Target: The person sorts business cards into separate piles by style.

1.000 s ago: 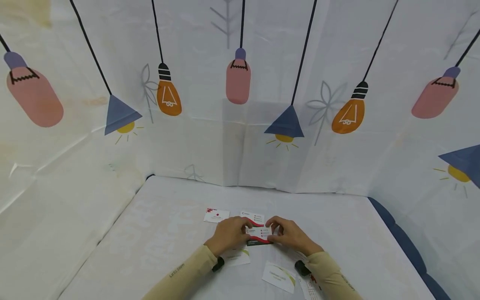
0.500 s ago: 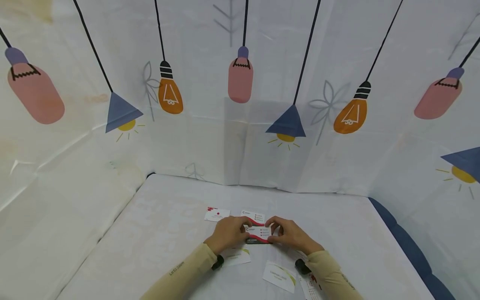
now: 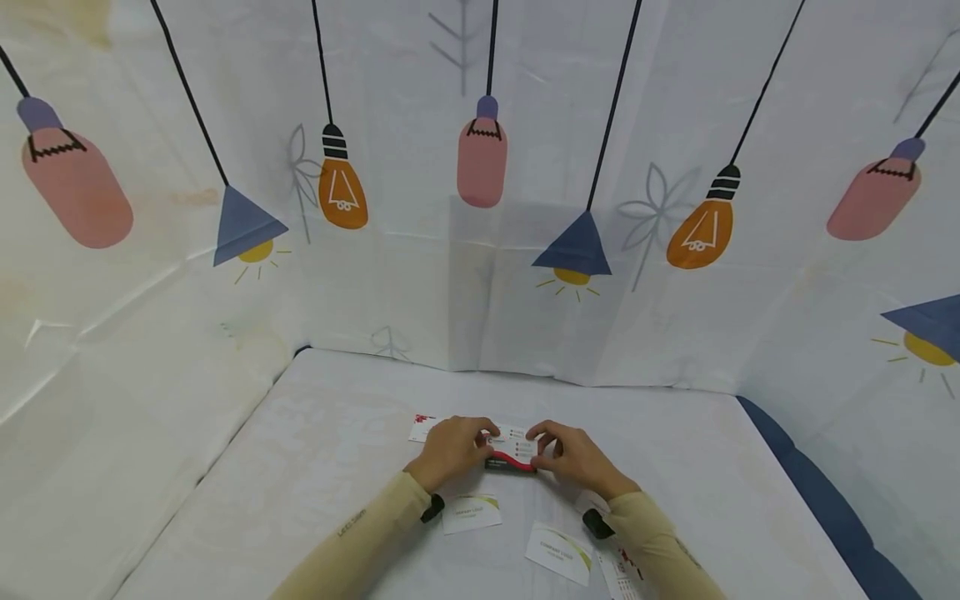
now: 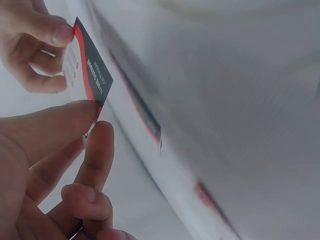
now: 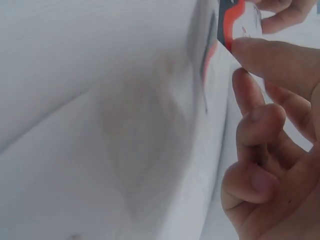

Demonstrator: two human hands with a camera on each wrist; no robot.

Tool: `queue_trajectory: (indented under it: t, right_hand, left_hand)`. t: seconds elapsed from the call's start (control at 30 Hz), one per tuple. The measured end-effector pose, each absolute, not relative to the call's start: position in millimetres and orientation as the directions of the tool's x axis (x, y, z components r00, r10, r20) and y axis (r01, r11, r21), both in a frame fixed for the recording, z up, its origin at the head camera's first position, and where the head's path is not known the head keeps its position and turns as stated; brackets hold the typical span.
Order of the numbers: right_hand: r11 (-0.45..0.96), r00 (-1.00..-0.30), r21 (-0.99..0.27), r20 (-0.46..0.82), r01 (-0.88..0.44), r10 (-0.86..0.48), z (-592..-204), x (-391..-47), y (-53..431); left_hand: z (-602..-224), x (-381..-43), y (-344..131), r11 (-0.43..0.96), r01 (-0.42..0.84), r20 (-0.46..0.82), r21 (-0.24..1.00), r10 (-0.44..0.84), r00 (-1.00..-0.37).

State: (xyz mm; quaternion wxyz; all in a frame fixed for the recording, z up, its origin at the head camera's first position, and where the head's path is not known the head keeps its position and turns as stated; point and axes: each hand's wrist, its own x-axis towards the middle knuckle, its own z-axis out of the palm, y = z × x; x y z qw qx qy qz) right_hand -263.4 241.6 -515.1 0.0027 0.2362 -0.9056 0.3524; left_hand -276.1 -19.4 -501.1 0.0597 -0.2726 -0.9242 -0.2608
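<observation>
Both hands hold one business card (image 3: 512, 457), white with a red wave and a dark band. My left hand (image 3: 453, 450) pinches its left side between thumb and fingers. On the opposite side, my right hand (image 3: 576, 458) pinches it the same way. The left wrist view shows the held card (image 4: 87, 67) tilted and raised off the table, its dark band printed with a name line. Beyond it lies a matching business card (image 4: 135, 97), which the held card partly covers in the head view. A white card with red flowers (image 3: 420, 427) is partly hidden behind my left hand.
Two white cards with green curves, a left one (image 3: 471, 514) and a right one (image 3: 558, 554), lie nearer on the white table (image 3: 337, 433). A red-marked card (image 3: 618, 577) is partly under my right forearm. A lamp-patterned sheet (image 3: 405, 283) hangs behind the table.
Both hands have moved the held card forward, away from the body, so it now overlaps the matching card in the head view. The nearer left card shows more fully.
</observation>
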Motion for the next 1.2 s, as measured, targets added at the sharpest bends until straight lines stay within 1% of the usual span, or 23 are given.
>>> queue_trajectory:
  t: [0.17, 0.3, 0.4, 0.7, 0.93, 1.2]
  right_hand:
    - [0.650, -0.905, -0.635, 0.230, -0.418, -0.357, -510, -269, 233]
    - [0.682, -0.931, -0.635, 0.218, -0.362, -0.291, -505, -274, 228]
    - [0.699, -0.941, -0.631, 0.207, -0.337, -0.267, -503, -278, 225]
    - [0.681, -0.939, -0.651, 0.177, -0.335, -0.294, -507, -286, 221]
    - [0.688, -0.956, -0.670, 0.128, -0.279, -0.263, -512, -287, 221]
    - [0.707, -0.956, -0.648, 0.129, -0.283, -0.265, -513, -287, 220]
  left_hand:
    - [-494, -289, -21, 0.726, 0.535, 0.284, 0.431, 0.454, -0.845]
    - [-489, -297, -21, 0.734, 0.536, 0.304, 0.417, 0.443, -0.844]
    - [-485, -301, -20, 0.739, 0.530, 0.296, 0.416, 0.441, -0.847]
    - [-492, -311, -20, 0.765, 0.475, 0.222, 0.436, 0.420, -0.880]
    - [-500, -317, -15, 0.770, 0.480, 0.211, 0.422, 0.431, -0.877]
    - [-504, -321, -10, 0.802, 0.450, 0.166, 0.394, 0.419, -0.893]
